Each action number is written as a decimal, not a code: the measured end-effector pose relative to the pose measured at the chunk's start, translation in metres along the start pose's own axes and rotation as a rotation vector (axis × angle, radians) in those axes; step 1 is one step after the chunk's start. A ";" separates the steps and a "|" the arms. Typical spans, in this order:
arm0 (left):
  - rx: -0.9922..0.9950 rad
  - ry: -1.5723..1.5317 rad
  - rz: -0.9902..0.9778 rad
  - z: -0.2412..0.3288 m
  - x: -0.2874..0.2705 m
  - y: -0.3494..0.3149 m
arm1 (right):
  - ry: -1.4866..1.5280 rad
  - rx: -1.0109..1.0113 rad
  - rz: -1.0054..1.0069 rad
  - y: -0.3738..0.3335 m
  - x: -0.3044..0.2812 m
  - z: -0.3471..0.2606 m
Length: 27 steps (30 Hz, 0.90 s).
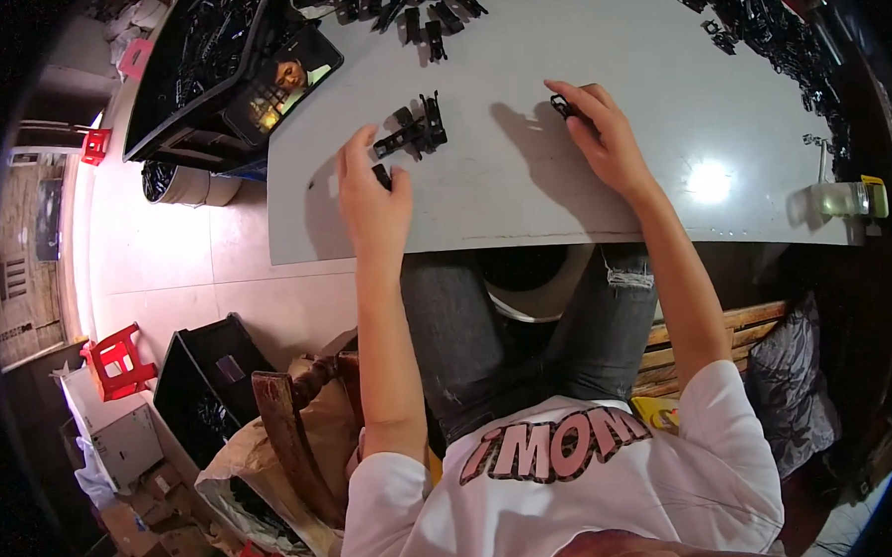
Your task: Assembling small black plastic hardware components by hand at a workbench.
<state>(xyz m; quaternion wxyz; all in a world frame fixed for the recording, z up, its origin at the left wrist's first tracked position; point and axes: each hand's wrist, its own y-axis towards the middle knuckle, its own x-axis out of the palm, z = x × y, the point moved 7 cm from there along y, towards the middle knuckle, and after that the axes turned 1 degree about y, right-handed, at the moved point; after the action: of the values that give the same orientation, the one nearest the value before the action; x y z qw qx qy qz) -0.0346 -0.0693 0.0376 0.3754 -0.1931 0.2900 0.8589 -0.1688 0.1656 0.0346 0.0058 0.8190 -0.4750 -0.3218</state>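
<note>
My left hand [371, 210] is over the left front of the grey table [502, 201], thumb and fingers closed around a small black plastic part [382, 176]. Just beyond its fingertips lies a small cluster of black plastic parts [418, 130], some of them crossing each other. To the right, my right hand [611, 144] is raised a little above the tabletop and casts a shadow. Between its thumb and fingers it pinches a small black clip-like piece [561, 105] with an opening at one end. The exact shape of the part in my left hand is mostly hidden.
Several black parts [435, 20] lie at the far edge, and a long heap of them [775, 55] curves along the right. A phone [286, 83] leans on a black crate [185, 121] at the left. A small jar [846, 199] lies near the right corner.
</note>
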 end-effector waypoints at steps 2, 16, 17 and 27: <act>-0.013 0.265 -0.078 -0.002 0.006 0.006 | -0.032 0.043 -0.064 0.000 0.002 0.006; -0.091 -0.395 -0.272 0.019 0.023 -0.021 | -0.044 0.054 -0.024 -0.017 -0.009 0.015; -0.204 -0.523 -0.406 0.019 0.034 -0.028 | -0.081 0.032 -0.037 -0.019 -0.011 0.015; -0.206 -0.494 -0.539 0.015 0.051 -0.043 | -0.293 -0.075 0.100 0.075 -0.043 0.056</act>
<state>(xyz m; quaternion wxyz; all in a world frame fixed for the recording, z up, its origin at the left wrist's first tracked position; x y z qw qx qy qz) -0.0366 -0.0088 0.0050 0.6249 -0.0864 0.0416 0.7748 -0.2719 0.1746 0.0361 -0.0171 0.7378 -0.4986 -0.4547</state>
